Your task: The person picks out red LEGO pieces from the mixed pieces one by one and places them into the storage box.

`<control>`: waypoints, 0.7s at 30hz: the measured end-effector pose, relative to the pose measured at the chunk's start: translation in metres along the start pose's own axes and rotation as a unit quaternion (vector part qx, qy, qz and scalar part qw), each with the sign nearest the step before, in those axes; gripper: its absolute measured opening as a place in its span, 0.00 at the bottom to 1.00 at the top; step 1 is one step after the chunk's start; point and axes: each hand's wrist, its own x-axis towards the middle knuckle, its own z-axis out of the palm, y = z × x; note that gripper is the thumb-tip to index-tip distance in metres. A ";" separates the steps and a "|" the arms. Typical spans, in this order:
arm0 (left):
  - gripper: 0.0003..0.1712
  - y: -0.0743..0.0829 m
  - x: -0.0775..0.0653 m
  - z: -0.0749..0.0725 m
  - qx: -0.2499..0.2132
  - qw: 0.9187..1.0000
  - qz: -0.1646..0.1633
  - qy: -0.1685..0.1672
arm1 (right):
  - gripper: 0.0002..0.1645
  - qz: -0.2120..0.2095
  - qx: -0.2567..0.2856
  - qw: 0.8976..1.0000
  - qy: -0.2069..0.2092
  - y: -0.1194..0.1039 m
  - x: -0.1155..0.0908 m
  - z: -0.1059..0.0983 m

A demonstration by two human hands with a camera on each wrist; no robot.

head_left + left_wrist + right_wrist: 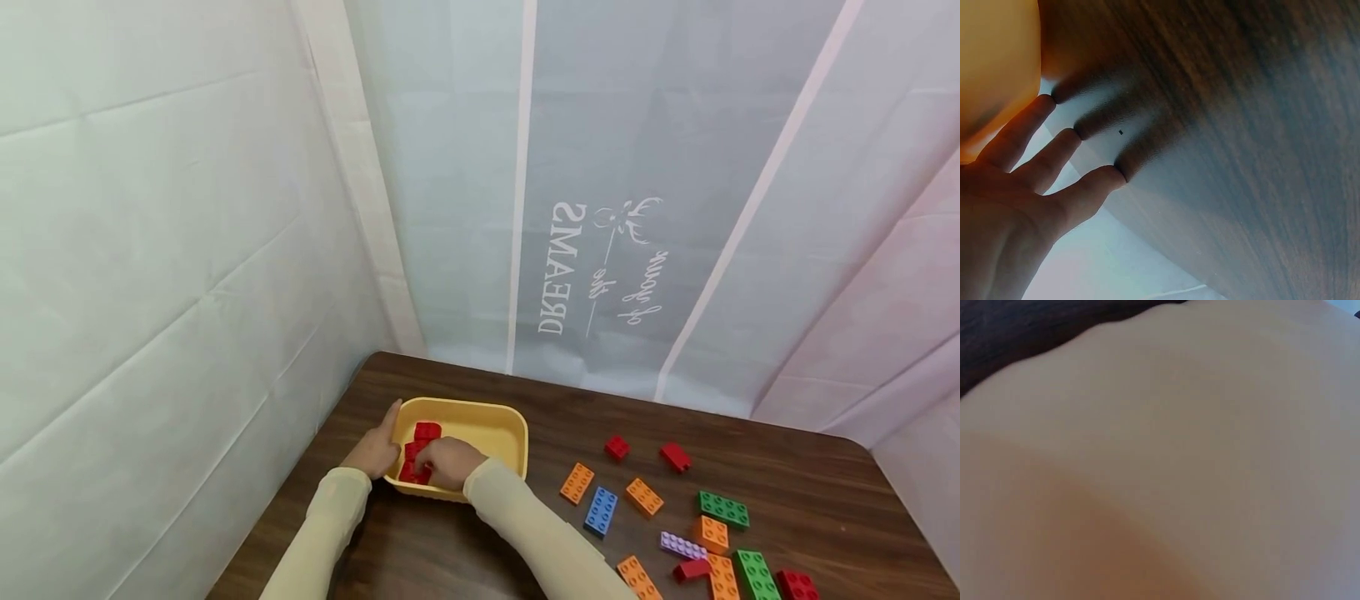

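A yellow plastic box (pixel 483 417) sits at the table's left end, with several red toy bricks (pixel 427 431) grouped along the left part of its floor. My left hand (pixel 377 450) rests against the box's left side. Its spread, straight fingers (pixel 1047 159) reach down to the table beside the box wall in the left wrist view. Inside the box, my right hand (pixel 450 462) bends its fingers over the red bricks and pinches one, mostly hidden under the fingertips. Only the blurred box wall (pixel 1210 425) fills most of the right wrist view.
Loose bricks lie on the dark wooden table (pixel 825 483) to the right: orange (pixel 577 483), blue (pixel 601 511), green (pixel 723 509), purple (pixel 683 546) and red (pixel 676 457). White cloth (pixel 187 250) hangs at the left edge, and a printed curtain (pixel 465 208) hangs behind.
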 end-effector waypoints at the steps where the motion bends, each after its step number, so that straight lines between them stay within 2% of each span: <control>1: 0.46 0.000 0.000 0.000 0.000 1.000 0.001 0.000 | 0.14 -0.001 -0.006 1.000 0.000 0.000 0.001 0.001; 6: 0.47 -0.002 0.001 0.000 -0.001 1.000 0.000 -0.005 | 0.15 -0.011 -0.021 1.000 0.008 -0.005 0.005 0.001; 10: 0.47 -0.002 0.002 0.000 -0.002 1.000 0.003 -0.003 | 0.13 -0.032 -0.025 0.997 0.059 -0.008 0.008 -0.002; 13: 0.46 -0.001 0.002 0.000 0.001 1.000 0.011 -0.001 | 0.12 -0.045 -0.049 0.994 0.087 -0.009 0.010 -0.002; 17: 0.47 -0.001 0.002 0.000 0.001 1.000 0.006 -0.003 | 0.11 -0.047 -0.080 0.992 0.090 -0.008 0.008 0.000; 21: 0.46 -0.002 0.001 0.000 -0.003 1.000 0.000 -0.008 | 0.14 -0.042 -0.062 0.994 0.076 -0.009 0.003 0.000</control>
